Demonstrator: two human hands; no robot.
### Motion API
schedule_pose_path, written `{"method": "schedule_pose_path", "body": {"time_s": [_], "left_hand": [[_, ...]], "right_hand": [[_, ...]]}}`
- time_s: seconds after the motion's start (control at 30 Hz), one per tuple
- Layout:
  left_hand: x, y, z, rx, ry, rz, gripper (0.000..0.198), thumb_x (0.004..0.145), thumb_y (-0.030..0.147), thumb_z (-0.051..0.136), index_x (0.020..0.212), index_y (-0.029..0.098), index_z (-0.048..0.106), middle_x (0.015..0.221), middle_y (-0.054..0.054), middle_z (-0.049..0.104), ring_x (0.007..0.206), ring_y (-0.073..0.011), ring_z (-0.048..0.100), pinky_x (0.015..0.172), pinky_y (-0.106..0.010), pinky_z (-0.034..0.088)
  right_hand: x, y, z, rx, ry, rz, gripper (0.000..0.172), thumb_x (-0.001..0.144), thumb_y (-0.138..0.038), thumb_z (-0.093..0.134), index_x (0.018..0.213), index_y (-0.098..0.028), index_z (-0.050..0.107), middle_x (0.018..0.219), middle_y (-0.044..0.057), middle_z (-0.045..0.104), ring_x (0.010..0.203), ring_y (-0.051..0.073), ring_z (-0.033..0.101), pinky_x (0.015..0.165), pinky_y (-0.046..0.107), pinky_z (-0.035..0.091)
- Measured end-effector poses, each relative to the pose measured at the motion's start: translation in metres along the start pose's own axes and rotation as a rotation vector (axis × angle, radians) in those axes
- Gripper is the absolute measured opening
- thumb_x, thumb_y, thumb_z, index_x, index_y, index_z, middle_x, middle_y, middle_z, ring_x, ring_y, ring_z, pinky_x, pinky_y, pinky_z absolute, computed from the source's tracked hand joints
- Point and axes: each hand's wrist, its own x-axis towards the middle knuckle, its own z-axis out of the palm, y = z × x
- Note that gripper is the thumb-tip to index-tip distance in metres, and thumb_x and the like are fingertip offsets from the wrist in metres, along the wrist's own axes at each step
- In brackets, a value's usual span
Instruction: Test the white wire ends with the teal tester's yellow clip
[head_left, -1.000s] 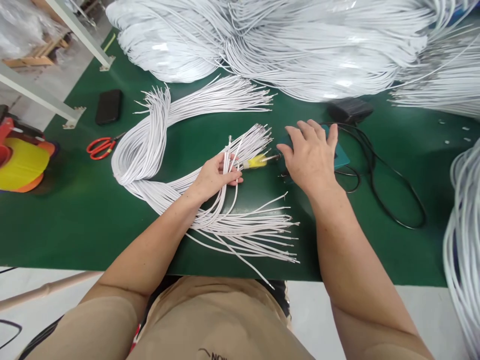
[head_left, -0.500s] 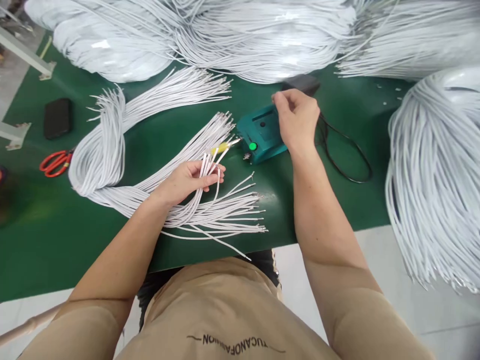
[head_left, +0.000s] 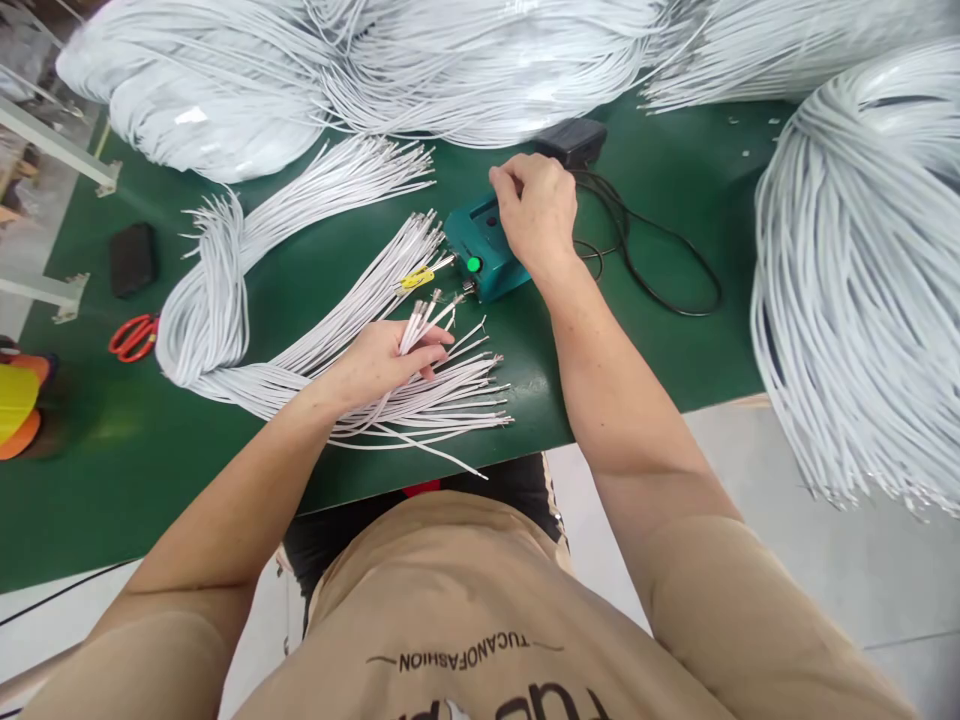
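My left hand (head_left: 394, 360) is closed around a few white cables (head_left: 420, 325), whose stripped ends stick up past the thumb. Beneath it, more loose white cables (head_left: 457, 395) fan out over the green table. My right hand (head_left: 536, 205) rests over the right part of a teal box-shaped device (head_left: 491, 275) with a lit green button or lamp. Its fingers are curled together, and whatever they may pinch is hidden. From the device's left side, a thin metal tip runs to a yellow piece (head_left: 417, 278) lying by the cable ends.
Big bundles of white cable (head_left: 480, 70) line the back, and another bundle (head_left: 840, 260) hangs off the right edge. A black adapter (head_left: 574, 142) with its cord sits behind the device. Red-handled pliers or scissors (head_left: 135, 338) and a black block (head_left: 133, 258) lie left.
The whole view has shifted a little. My right hand has come further left over the device. The cables in my left hand now sit lower, their ends gathered closer together.
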Motion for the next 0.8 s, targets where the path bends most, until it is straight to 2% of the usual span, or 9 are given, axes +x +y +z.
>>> {"method": "schedule_pose_path", "body": {"time_s": [0.07,0.13,0.3,0.43,0.5,0.57,0.67,0.73,0.8], "left_hand": [[-0.002,-0.001,0.002,0.048,0.114,0.037,0.035,0.080,0.042,0.067,0.105,0.020,0.075,0.070,-0.004,0.071,0.062,-0.0159,0.062,0.052,-0.024,0.042],[-0.002,-0.003,0.005,0.091,0.170,0.079,0.032,0.081,0.041,0.067,0.104,0.021,0.076,0.070,-0.003,0.070,0.064,-0.0162,0.061,0.058,-0.025,0.044],[0.005,-0.003,0.021,0.332,0.203,0.225,0.023,0.085,0.037,0.060,0.092,0.023,0.077,0.095,-0.004,0.072,0.087,-0.0205,0.065,0.080,-0.029,0.046],[0.013,0.000,0.034,0.513,0.180,0.215,0.030,0.086,0.041,0.057,0.091,0.019,0.076,0.092,-0.007,0.066,0.082,-0.0219,0.061,0.077,-0.032,0.044],[0.015,0.001,0.035,0.519,0.168,0.211,0.029,0.086,0.040,0.057,0.090,0.019,0.076,0.093,-0.007,0.065,0.080,-0.0213,0.060,0.075,-0.032,0.043],[0.015,0.000,0.028,0.412,0.177,0.225,0.026,0.085,0.039,0.059,0.088,0.019,0.075,0.095,-0.006,0.065,0.083,-0.0201,0.060,0.076,-0.031,0.043],[0.012,-0.002,0.009,0.035,0.212,0.162,0.028,0.079,0.042,0.068,0.090,0.018,0.072,0.090,-0.005,0.068,0.080,-0.0178,0.062,0.068,-0.027,0.044],[0.009,-0.005,-0.003,-0.237,0.237,0.113,0.035,0.074,0.044,0.073,0.094,0.016,0.069,0.083,-0.005,0.069,0.075,-0.0166,0.062,0.060,-0.025,0.042],[0.009,-0.008,-0.011,-0.412,0.265,0.127,0.040,0.071,0.042,0.076,0.097,0.015,0.064,0.079,-0.004,0.069,0.073,-0.0153,0.063,0.057,-0.023,0.042]], "right_hand": [[0.000,0.001,0.000,-0.001,0.001,-0.011,0.028,0.098,-0.033,0.047,0.077,-0.022,0.063,0.083,0.007,0.064,0.086,0.024,0.060,0.080,0.039,0.047],[0.001,0.003,0.001,0.001,0.009,-0.030,0.030,0.098,-0.036,0.046,0.077,-0.023,0.062,0.083,0.007,0.065,0.085,0.023,0.059,0.078,0.038,0.048],[0.004,0.012,0.014,-0.024,0.076,-0.104,0.039,0.099,-0.044,0.041,0.076,-0.021,0.062,0.082,0.008,0.065,0.086,0.024,0.060,0.076,0.039,0.049],[0.006,0.021,0.025,0.011,0.112,-0.195,0.052,0.101,-0.052,0.029,0.082,-0.019,0.063,0.083,0.009,0.063,0.090,0.026,0.060,0.079,0.041,0.049],[0.006,0.022,0.024,0.029,0.098,-0.186,0.054,0.101,-0.053,0.026,0.085,-0.018,0.064,0.086,0.010,0.063,0.094,0.027,0.060,0.082,0.042,0.049],[0.004,0.015,0.016,0.053,0.073,-0.158,0.053,0.101,-0.052,0.027,0.089,-0.018,0.065,0.089,0.011,0.064,0.100,0.029,0.060,0.086,0.044,0.048],[-0.003,-0.007,-0.002,0.151,-0.003,-0.138,0.046,0.100,-0.051,0.034,0.093,-0.020,0.067,0.095,0.011,0.068,0.103,0.028,0.060,0.088,0.041,0.047],[-0.010,-0.027,-0.010,0.320,-0.122,-0.156,0.041,0.099,-0.049,0.039,0.092,-0.020,0.068,0.093,0.009,0.070,0.096,0.024,0.062,0.082,0.035,0.049],[-0.019,-0.044,-0.011,0.576,-0.299,-0.178,0.036,0.097,-0.044,0.044,0.090,-0.020,0.069,0.086,0.005,0.071,0.082,0.019,0.063,0.073,0.031,0.050]]}}
